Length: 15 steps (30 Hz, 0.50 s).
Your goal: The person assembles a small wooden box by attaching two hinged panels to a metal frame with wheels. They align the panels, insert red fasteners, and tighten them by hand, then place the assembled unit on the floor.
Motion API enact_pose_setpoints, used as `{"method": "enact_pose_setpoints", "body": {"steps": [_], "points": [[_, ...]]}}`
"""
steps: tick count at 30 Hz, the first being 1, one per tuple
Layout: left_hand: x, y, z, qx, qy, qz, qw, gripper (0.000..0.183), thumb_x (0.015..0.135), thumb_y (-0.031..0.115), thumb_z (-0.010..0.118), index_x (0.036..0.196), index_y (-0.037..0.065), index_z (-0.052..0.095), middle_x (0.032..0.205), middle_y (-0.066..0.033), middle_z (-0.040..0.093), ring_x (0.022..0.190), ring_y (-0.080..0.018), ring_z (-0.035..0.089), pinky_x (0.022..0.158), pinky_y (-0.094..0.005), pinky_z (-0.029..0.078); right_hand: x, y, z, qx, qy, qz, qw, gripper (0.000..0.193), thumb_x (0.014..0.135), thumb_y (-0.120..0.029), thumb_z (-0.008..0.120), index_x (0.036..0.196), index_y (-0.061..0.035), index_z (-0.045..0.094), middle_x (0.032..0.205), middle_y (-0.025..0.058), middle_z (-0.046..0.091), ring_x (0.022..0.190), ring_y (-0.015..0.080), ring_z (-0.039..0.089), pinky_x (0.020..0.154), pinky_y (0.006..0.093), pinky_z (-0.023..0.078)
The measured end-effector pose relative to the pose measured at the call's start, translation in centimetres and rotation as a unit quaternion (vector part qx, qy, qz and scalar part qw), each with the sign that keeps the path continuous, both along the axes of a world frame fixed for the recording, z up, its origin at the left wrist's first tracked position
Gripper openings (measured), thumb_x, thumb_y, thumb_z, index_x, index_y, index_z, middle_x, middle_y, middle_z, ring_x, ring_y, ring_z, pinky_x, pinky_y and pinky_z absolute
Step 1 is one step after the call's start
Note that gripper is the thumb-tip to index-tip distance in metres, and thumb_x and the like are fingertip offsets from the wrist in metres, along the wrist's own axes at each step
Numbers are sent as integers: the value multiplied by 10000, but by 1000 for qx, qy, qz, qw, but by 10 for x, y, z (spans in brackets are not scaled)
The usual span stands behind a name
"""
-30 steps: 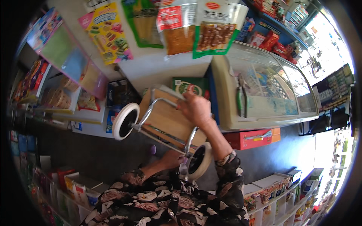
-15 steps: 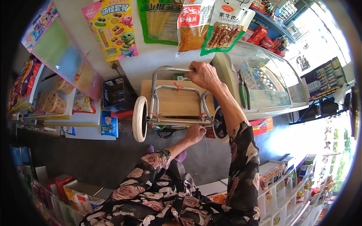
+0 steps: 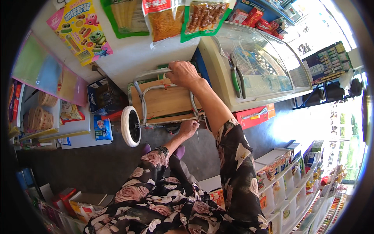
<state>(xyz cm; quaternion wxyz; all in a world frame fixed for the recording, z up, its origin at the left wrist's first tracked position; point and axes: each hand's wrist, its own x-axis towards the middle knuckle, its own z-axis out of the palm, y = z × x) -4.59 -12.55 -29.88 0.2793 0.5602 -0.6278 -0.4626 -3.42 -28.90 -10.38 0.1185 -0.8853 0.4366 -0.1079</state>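
A small trolley with a bent metal tube frame [image 3: 143,102] stands in front of me, with a wooden board [image 3: 165,102] behind the tubes. Its left wheel [image 3: 126,126] has a white tyre; my right forearm mostly hides the other wheel. My right hand [image 3: 183,73] is wrapped round the top tube. Lower down, my left hand [image 3: 187,128] pinches a thin wire or cord [image 3: 198,136] just under the bottom crossbar, near its right end. A red tie [image 3: 165,84] is wound on the inner tube.
A glass-topped freezer [image 3: 257,62] stands at the right, with green-handled pliers [image 3: 236,78] on it. Beneath lies a red box [image 3: 253,116]. Shelves of snacks [image 3: 41,117] and a dark blue box [image 3: 107,97] are at the left. Food packets [image 3: 165,21] hang in front.
The view has turned, so the trolley and freezer appear farther left and slightly tilted. Both hands keep their places, right on the top tube and left by the bottom crossbar.
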Motion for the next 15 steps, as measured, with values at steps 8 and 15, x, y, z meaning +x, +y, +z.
{"method": "enact_pose_setpoints", "body": {"steps": [8, 15], "points": [[6, 6, -4, -13, 37, -27, 999, 322, 817, 315, 572, 683, 22, 578, 600, -141, 569, 596, -307, 575, 574, -419, 417, -7, -4, -9, -26, 27, -2, 999, 215, 765, -183, 538, 907, -71, 653, 879, 193, 650, 871, 370, 620, 765, 491, 449], [23, 30, -8, 80, 148, 31, 985, 454, 789, 188, 652, 1194, 18, 536, 1016, -204, 636, 812, -256, 656, 743, -357, 514, -5, 10, -1, -32, 85, -24, 996, 254, 760, -112, 509, 991, -53, 598, 981, 195, 625, 971, 357, 583, 783, 497, 382]]}}
